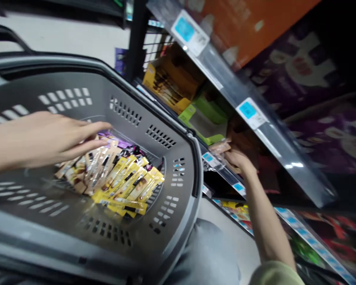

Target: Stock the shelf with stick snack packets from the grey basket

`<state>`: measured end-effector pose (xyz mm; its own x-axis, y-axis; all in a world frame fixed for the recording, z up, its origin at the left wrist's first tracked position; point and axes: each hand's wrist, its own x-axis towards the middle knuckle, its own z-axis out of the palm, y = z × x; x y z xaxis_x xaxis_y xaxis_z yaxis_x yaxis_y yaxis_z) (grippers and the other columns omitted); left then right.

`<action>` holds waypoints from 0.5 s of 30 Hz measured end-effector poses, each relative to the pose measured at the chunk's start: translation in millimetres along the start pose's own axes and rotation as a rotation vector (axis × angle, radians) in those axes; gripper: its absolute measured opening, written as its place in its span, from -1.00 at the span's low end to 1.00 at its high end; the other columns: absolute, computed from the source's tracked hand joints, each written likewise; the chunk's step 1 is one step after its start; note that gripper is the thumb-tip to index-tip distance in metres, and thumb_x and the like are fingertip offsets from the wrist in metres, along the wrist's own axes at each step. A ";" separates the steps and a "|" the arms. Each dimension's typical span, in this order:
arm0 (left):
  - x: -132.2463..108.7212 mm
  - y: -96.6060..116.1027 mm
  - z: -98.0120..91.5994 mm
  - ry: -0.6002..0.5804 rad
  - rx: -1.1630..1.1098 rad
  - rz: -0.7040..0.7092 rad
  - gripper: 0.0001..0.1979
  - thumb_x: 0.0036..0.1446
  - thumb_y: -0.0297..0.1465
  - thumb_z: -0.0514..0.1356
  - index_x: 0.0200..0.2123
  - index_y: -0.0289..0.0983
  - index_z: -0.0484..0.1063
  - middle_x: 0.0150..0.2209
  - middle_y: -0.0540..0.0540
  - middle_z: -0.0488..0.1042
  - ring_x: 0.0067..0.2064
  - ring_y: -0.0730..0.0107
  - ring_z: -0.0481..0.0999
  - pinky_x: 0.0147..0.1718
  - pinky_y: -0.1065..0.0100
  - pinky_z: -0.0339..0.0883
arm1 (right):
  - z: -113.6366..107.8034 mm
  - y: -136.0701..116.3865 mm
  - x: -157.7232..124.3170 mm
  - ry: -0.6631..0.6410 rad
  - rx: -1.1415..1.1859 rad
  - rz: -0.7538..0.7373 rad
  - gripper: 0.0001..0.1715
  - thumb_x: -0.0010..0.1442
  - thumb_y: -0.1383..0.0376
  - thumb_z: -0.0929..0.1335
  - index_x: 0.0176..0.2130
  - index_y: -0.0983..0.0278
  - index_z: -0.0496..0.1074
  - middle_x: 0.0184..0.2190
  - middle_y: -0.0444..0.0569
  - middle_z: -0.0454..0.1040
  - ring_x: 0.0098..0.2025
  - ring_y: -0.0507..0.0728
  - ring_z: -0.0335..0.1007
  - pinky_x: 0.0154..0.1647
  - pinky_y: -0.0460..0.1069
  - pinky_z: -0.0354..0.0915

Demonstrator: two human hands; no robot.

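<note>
My left hand [68,138] reaches into a grey plastic shopping basket [86,85], its fingers stretched out and slightly apart over the packets. Below it lie yellow snack packets [127,182] fanned in a row, light brown snack packets [91,168] and a few purple ones near the fingertips. At the shelf on the right, my right hand [239,158] grips light brown snack packets [221,148] in clear shiny wrap. They are beside an open green display box [207,120], at the shelf's front edge. How many it holds is hidden by blur.
A yellow display box [169,85] with packets stands beyond the green one. A higher shelf edge [219,79] with price tags slants over my right arm. Purple bags [305,67] sit above it. Lower shelves with tags [308,233] run along the right.
</note>
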<state>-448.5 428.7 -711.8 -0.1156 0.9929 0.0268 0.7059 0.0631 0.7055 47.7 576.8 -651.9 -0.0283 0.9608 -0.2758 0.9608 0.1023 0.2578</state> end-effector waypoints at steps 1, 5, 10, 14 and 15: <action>2.8 1.6 -5.7 -0.141 0.138 0.068 0.12 -0.49 0.51 0.07 -0.03 -0.16 0.58 -0.49 0.15 0.46 -0.56 0.49 0.33 0.11 -0.33 0.26 | -1.3 0.0 -4.6 0.011 0.019 0.006 -0.56 0.29 0.35 0.17 -0.08 0.44 0.56 -0.13 0.31 0.61 -0.14 0.28 0.58 -0.22 -0.02 0.33; 8.8 -3.5 -13.2 -0.246 0.247 0.261 -0.02 -0.12 0.43 0.07 0.04 -0.25 0.51 -0.55 0.11 0.34 -0.56 0.44 0.35 0.07 -0.26 0.35 | -8.6 -7.8 -32.7 0.331 0.061 0.022 -0.54 0.33 0.30 0.14 0.00 0.37 0.51 -0.05 0.35 0.58 -0.02 0.36 0.53 -0.09 0.07 0.28; -0.3 0.0 -13.2 -0.257 0.218 0.364 -0.25 0.14 0.18 0.17 0.08 -0.35 0.44 -0.50 0.04 0.40 -0.45 0.35 0.44 0.08 -0.14 0.38 | -26.2 -45.6 -74.3 0.638 0.028 -0.110 -0.62 0.34 0.12 0.24 -0.22 0.27 0.54 -0.28 0.21 0.60 -0.21 0.35 0.52 -0.28 0.11 0.25; -7.5 13.7 -18.5 -0.313 0.555 0.394 -0.49 0.38 -0.15 0.03 0.22 -0.35 0.33 -0.33 -0.11 0.51 -0.37 0.31 0.45 -0.05 -0.03 0.44 | -43.3 -91.7 -93.1 0.772 0.113 -0.351 -0.67 0.30 0.10 0.33 -0.39 0.26 0.47 -0.48 -0.01 0.43 -0.40 0.22 0.40 -0.42 0.05 0.17; -7.9 15.6 -19.2 -0.320 0.610 0.394 -0.52 0.38 -0.19 0.03 0.23 -0.33 0.31 -0.32 -0.11 0.51 -0.38 0.32 0.44 -0.09 -0.01 0.45 | -47.0 -103.8 -94.3 0.722 0.182 -0.456 -0.69 0.31 0.12 0.33 -0.36 0.27 0.47 -0.48 -0.05 0.41 -0.42 0.17 0.38 -0.41 0.03 0.19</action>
<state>-450.1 419.9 -687.4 0.3638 0.9283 -0.0765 0.9220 -0.3471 0.1716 -62.3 487.8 -609.1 -0.5298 0.7707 0.3542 0.8404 0.5334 0.0963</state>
